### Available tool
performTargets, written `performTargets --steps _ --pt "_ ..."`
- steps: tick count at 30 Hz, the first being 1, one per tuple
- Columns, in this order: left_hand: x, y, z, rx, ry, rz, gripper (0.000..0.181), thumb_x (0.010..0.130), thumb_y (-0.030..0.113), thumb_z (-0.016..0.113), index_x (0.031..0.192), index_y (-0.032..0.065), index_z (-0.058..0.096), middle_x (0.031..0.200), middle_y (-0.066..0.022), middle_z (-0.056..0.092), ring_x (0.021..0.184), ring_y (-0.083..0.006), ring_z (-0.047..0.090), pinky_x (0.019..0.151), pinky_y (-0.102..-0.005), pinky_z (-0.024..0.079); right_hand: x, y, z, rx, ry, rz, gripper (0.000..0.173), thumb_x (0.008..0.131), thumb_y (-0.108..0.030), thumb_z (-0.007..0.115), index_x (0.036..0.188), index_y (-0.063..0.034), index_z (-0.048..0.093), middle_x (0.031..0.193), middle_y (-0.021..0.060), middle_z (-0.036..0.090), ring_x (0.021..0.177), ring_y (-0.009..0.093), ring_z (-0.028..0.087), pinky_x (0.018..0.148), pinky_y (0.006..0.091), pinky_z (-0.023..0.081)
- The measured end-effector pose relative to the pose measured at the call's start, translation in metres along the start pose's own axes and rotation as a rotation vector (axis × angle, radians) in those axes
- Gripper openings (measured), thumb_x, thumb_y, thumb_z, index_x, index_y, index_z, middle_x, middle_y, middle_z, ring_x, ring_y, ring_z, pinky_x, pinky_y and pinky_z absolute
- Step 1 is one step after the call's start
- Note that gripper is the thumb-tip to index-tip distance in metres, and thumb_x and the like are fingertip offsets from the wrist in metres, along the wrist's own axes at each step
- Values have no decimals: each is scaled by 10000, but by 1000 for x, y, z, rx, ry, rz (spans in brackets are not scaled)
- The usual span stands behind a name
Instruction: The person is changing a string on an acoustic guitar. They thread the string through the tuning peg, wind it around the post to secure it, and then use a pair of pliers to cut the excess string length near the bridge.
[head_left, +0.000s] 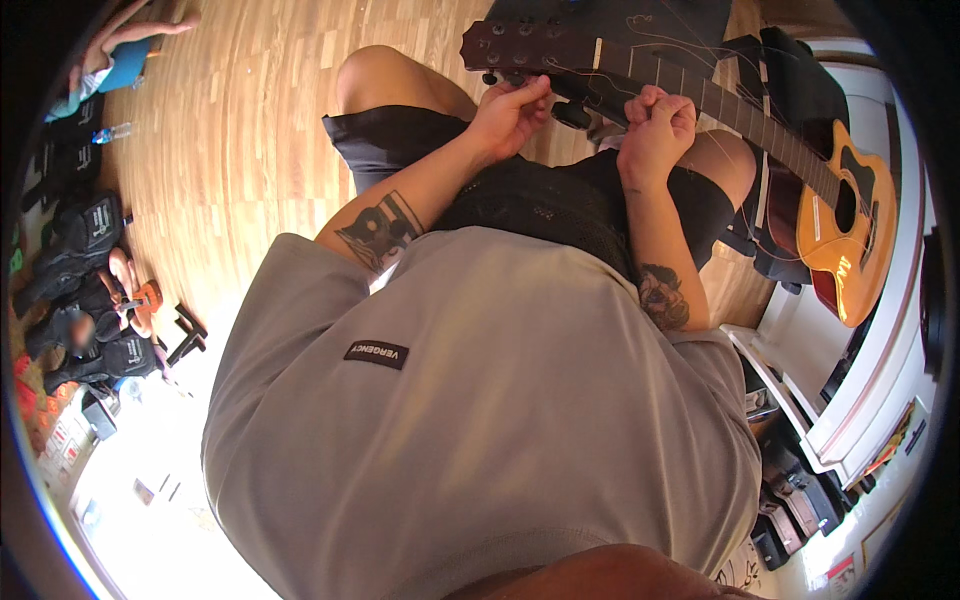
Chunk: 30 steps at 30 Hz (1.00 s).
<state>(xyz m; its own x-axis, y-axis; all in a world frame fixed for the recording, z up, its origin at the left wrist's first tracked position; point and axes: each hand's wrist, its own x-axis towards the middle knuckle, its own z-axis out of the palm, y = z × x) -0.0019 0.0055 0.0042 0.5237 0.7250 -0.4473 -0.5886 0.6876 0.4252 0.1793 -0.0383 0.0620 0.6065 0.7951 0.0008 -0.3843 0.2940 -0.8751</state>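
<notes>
An acoustic guitar lies across at the upper right, its dark headstock at the left, its fretted neck slanting down to the orange-yellow body. Loose thin strings curl over the neck and soundhole. My left hand is at the near edge of the headstock, thumb and forefinger close together beside the tuning pegs; whether something thin is between them is unclear. My right hand, fingers curled, pinches a thin guitar string near the neck's near edge. Below the neck, between my hands, is a black object.
My bent knees flank the work. Under the guitar body stands a black support. White furniture is at the right, with black cases below it. At the far left, a person holds a small orange string instrument beside black bags; another person's limbs show above.
</notes>
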Motion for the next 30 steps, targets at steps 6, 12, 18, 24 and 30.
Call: performTargets --steps 6,12,18,24,30 --pt "2 -1 -7 37 21 -4 133 948 185 654 979 69 597 868 -19 587 757 -122 526 663 -272 445 0 6 0 15 -26 -4 219 1054 -150 427 859 -56 394 771 95 572 577 109 430 519 255 363" --pt "4 -6 -4 75 18 121 107 919 115 685 900 100 580 897 -20 619 727 -111 538 610 -257 438 1 3 1 27 -10 -5 205 1050 -134 434 864 -59 396 773 92 573 580 105 428 520 248 362" --pt "6 -3 -14 -154 -31 -135 89 954 171 626 954 83 615 961 -72 656 764 -141 555 653 -273 454 0 2 1 35 1 9 200 1049 -131 437 865 -65 395 769 90 574 574 102 422 514 242 359" --pt "2 -5 -15 -219 -44 -123 152 980 216 573 978 72 622 967 -81 656 797 -159 570 696 -282 467 0 3 -1 38 -18 4 220 1050 -146 445 853 -67 386 758 90 570 562 101 409 503 246 350" --pt "0 -6 -5 90 92 71 189 992 244 577 1002 61 625 940 -70 662 746 -142 578 672 -268 483 -1 -1 4 36 10 17 226 1052 -152 444 853 -65 383 753 90 566 558 98 400 496 250 343"
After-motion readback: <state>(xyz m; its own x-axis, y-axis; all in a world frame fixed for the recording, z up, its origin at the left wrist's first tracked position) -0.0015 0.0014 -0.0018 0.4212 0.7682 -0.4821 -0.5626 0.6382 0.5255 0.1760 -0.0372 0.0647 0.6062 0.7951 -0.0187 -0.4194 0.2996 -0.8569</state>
